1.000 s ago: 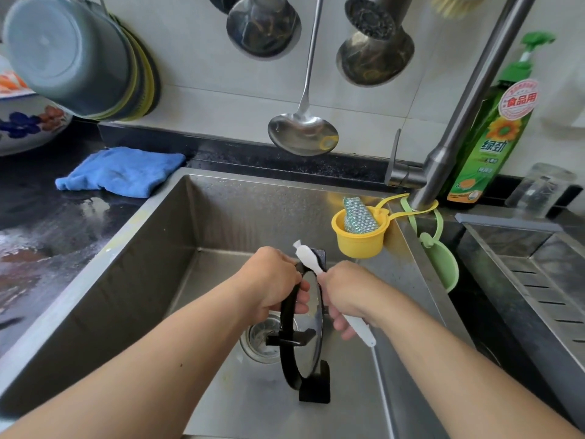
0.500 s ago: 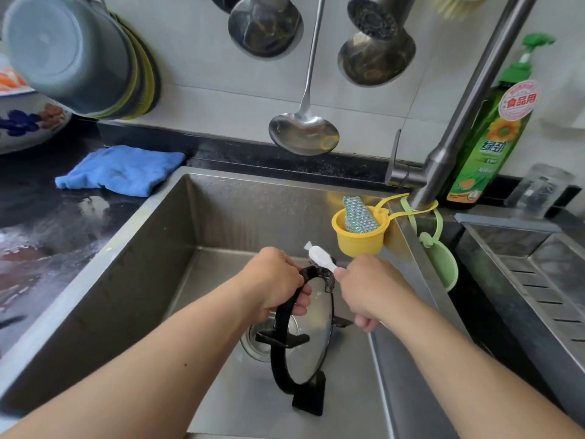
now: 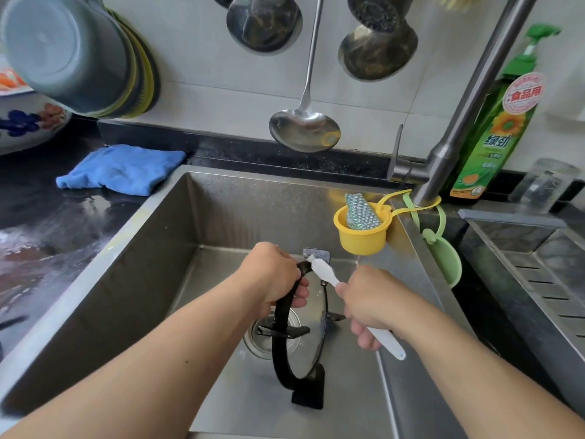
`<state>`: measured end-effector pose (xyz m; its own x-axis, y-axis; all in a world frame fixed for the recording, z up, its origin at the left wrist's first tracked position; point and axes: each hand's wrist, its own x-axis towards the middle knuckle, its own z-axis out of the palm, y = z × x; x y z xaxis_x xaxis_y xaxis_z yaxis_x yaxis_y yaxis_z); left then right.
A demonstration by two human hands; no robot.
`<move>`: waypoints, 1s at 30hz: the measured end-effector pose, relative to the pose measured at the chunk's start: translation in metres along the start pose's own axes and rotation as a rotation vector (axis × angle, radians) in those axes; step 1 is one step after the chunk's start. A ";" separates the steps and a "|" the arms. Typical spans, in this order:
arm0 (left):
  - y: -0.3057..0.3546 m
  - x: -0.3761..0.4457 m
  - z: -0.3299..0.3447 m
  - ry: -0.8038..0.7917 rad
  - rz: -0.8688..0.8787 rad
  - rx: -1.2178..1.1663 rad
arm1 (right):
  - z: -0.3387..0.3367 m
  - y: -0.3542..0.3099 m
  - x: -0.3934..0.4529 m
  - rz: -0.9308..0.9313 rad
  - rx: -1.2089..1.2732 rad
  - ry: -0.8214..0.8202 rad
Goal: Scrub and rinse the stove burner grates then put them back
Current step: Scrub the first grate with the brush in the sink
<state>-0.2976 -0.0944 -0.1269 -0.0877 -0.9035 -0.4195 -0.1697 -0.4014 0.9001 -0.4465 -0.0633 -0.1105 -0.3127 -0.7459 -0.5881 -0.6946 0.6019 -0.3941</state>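
Observation:
A black round burner grate (image 3: 281, 350) stands on edge inside the steel sink (image 3: 152, 258), over the drain. My left hand (image 3: 273, 277) grips the ring near its top. My right hand (image 3: 370, 304) holds a white toothbrush (image 3: 324, 270), whose head presses on the grate's top foot. The brush handle sticks out below my right hand. One foot of the grate rests on the sink floor.
A yellow cup with a scouring pad (image 3: 361, 226) and a green holder (image 3: 443, 258) hang from the tap (image 3: 443, 160) at the sink's right rim. Green dish soap (image 3: 493, 128) stands behind. A blue cloth (image 3: 120, 169) lies on the wet left counter. Ladles hang above.
The brush head has slid back and forth along the top of the grate and now sits on its top foot. The grate has turned slightly in my left hand.

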 end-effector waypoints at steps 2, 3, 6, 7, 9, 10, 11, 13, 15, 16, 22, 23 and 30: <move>0.001 -0.001 -0.001 -0.008 0.002 0.000 | 0.004 -0.006 0.000 -0.004 -0.023 -0.015; 0.000 -0.001 -0.001 -0.016 0.003 -0.001 | 0.007 -0.013 0.003 -0.027 -0.034 -0.012; -0.001 -0.001 0.000 -0.037 0.010 0.000 | 0.011 -0.028 0.016 -0.091 0.023 0.032; -0.001 -0.002 0.000 -0.032 0.010 0.000 | 0.009 -0.025 0.019 -0.083 0.065 0.017; 0.000 -0.002 -0.001 -0.010 0.007 0.003 | 0.005 -0.011 0.013 -0.024 0.051 -0.069; 0.000 -0.002 -0.002 -0.004 0.003 0.004 | 0.005 -0.002 0.008 0.020 0.037 -0.104; 0.001 -0.002 -0.002 -0.003 -0.001 0.006 | 0.005 0.003 0.005 0.044 0.019 -0.109; 0.001 -0.001 -0.002 -0.008 -0.003 0.012 | 0.008 -0.001 0.004 0.023 0.028 -0.068; 0.001 -0.001 -0.001 -0.010 -0.001 0.022 | 0.010 -0.017 0.014 -0.032 0.055 -0.003; 0.001 -0.002 -0.001 -0.010 0.000 0.024 | 0.011 -0.024 0.023 -0.060 0.065 0.019; -0.001 0.001 0.000 0.003 -0.003 0.081 | -0.021 0.003 0.009 -0.267 -0.153 0.097; -0.002 0.003 0.001 0.009 0.003 0.112 | -0.026 0.008 0.004 -0.278 -0.180 0.087; -0.001 0.002 -0.008 0.036 0.147 0.480 | -0.063 0.004 -0.016 -0.459 -0.064 0.183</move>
<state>-0.2896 -0.0971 -0.1276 -0.1123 -0.9531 -0.2809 -0.5910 -0.1632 0.7900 -0.4848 -0.0669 -0.0586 -0.0697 -0.9712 -0.2280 -0.8240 0.1849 -0.5355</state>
